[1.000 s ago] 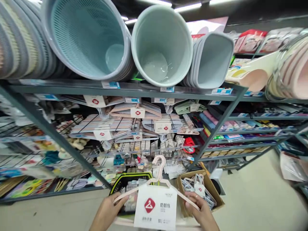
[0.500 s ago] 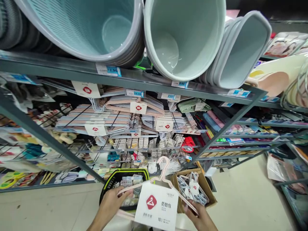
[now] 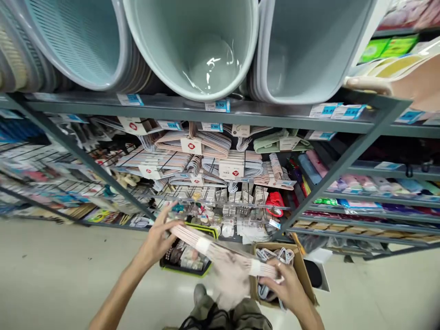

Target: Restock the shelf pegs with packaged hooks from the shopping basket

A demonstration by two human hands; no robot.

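A bundle of pale pink clothes hangers (image 3: 220, 252) stretches between my two hands, its lower part smeared by motion. White bands wrap the bundle near both ends. My left hand (image 3: 160, 236) grips the left end, thumb and fingers around it, with the index finger raised. At the right end, my right hand (image 3: 283, 282) is closed on the hangers. Below the bundle stands a black basket with a lime-green rim (image 3: 202, 228), holding small packaged goods. Beneath my right hand, a cardboard box (image 3: 304, 279) contains more hangers (image 3: 275, 256) in light blue and white.
Large plastic bins (image 3: 190, 50) line the top shelf edge (image 3: 192, 112) in front of me. Packs of hangers (image 3: 206, 144) hang on hooks below it. A slanted shelf post (image 3: 343, 169) rises at the right. My shoes and legs (image 3: 206, 302) show on the pale floor (image 3: 68, 275).
The hanger bundle has been turned, so its card no longer faces me and its banded edge shows. My left hand has risen. The view has shifted to the right.
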